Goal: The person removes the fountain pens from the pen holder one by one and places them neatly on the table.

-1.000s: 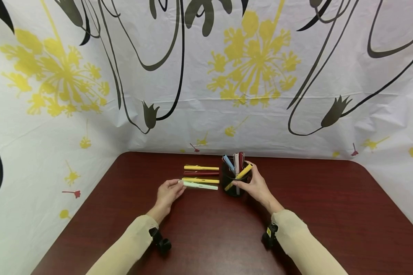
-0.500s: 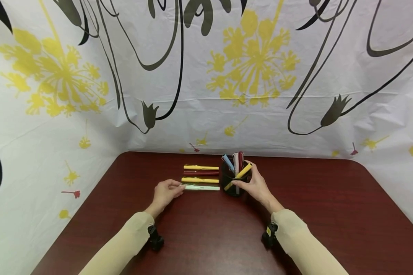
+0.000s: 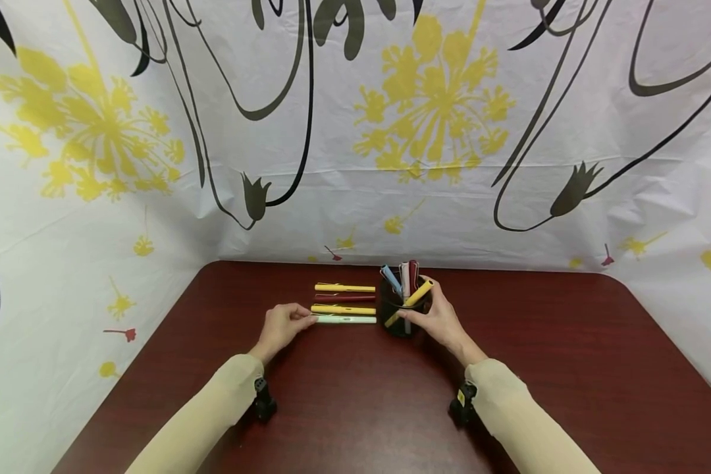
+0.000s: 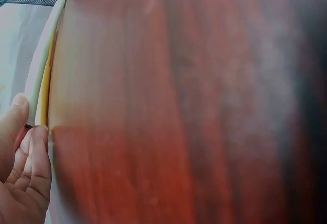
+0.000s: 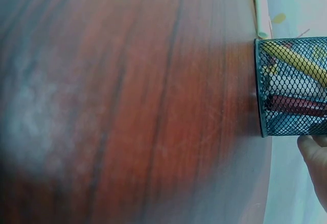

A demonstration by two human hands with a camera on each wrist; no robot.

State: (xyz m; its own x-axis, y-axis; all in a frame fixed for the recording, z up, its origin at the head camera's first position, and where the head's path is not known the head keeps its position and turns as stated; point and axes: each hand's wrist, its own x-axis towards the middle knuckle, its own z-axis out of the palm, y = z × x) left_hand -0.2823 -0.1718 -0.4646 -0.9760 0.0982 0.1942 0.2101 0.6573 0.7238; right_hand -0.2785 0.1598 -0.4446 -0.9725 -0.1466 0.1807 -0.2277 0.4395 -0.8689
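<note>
My left hand [image 3: 281, 329] pinches the left end of a pale mint-green pen [image 3: 349, 320] between thumb and fingers. That pen lies level, nearest me in a row of pens. Just behind it are a yellow pen [image 3: 346, 309], a dark red pen [image 3: 346, 299] and another yellow pen [image 3: 346, 288], stacked parallel. A black mesh pen cup [image 5: 294, 124] stands upright right of the row. My right hand [image 3: 444, 322] grips the cup's right side, thumb across the front. Inside it are a blue pen [image 3: 391, 279], a white one, a dark red one and a slanting yellow one.
Everything rests on a dark reddish-brown wooden table [image 3: 361, 408]. A white cloth [image 3: 308, 224] printed with flowers hangs behind the table's back edge and along the left side. Black wrist cameras [image 3: 265, 400] sit on both sleeves.
The mint-green pen has gone from slightly slanted to parallel with the row, then moved back closer to the yellow pen. My left hand moved along with it; the right hand stays on the cup.
</note>
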